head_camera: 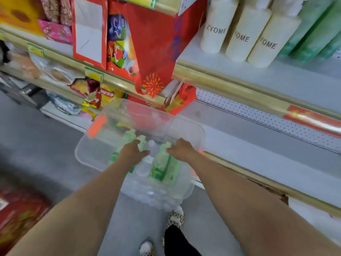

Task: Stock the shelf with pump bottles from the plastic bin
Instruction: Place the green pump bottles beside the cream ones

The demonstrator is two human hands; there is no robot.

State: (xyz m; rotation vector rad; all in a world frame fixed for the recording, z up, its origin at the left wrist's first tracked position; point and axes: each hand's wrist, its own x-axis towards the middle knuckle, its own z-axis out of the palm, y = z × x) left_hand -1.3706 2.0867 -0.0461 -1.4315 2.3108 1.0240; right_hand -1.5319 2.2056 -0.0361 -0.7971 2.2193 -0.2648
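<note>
A clear plastic bin (84,152) stands on the floor against the shelving, holding several green pump bottles (161,163) and some clear ones. My left hand (133,152) reaches down into the bin, its fingers loosely curled beside the top of a green bottle (142,143). My right hand (181,149) reaches in from the right, thumb spread, next to the pump of another green bottle. Neither hand plainly grips anything; the image is blurred. The white shelf (267,163) to the right of the bin lies bare.
The upper shelf (276,74) carries cream bottles (215,28) and green bottles (313,32). Red gift bags (153,52) and snack packs (103,93) fill the shelves on the left. My slippered feet (175,218) stand just behind the bin. A red box (16,215) lies on the floor at left.
</note>
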